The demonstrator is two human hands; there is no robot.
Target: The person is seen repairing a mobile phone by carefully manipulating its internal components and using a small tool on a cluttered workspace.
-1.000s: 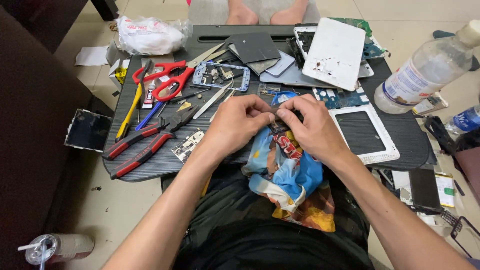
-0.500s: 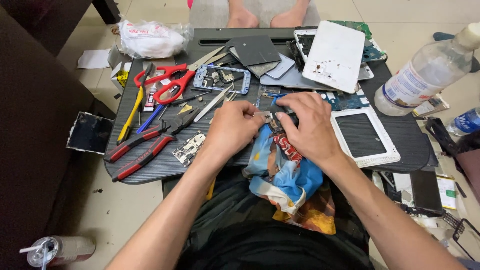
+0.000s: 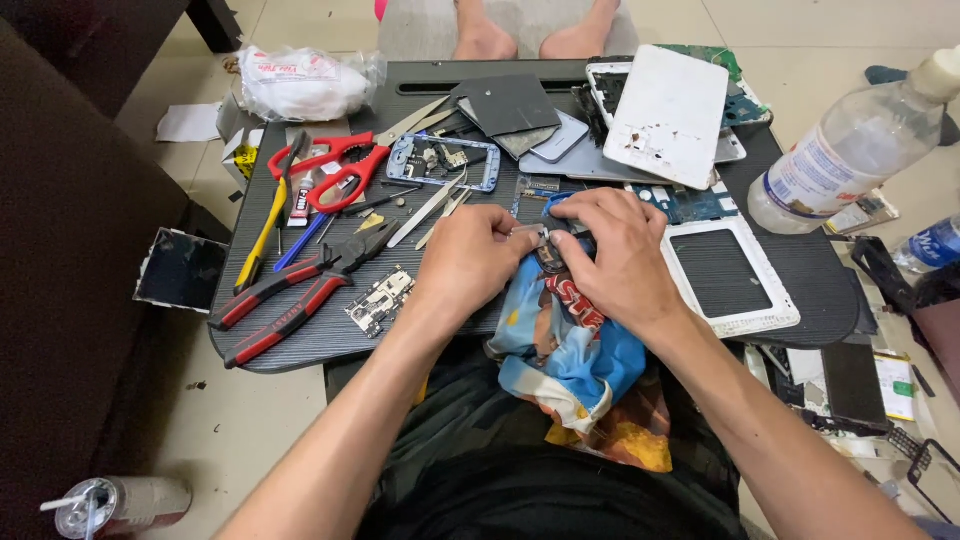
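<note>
Desk [image 3: 800,280] of dark ribbed board carried everything. At two o'clock from the hands stood a clear plastic water bottle [image 3: 850,150]; at twelve lay a white rectangular back cover [image 3: 668,115]; at nine, red-handled pliers [image 3: 290,300]. A blue and orange printed cloth [image 3: 575,370] draped over the desk's near edge. Left hand [image 3: 470,262] and right hand [image 3: 615,250] met there, fingers pinched on a small silvery part [image 3: 532,235] at the cloth's top.

A single view is given, taken from a head-worn camera and aimed steeply downward and forward. The dark surface [image 3: 800,270] is seen from close above, filling the upper frame, while the forearms enter from the lower edge toward the centre.
</note>
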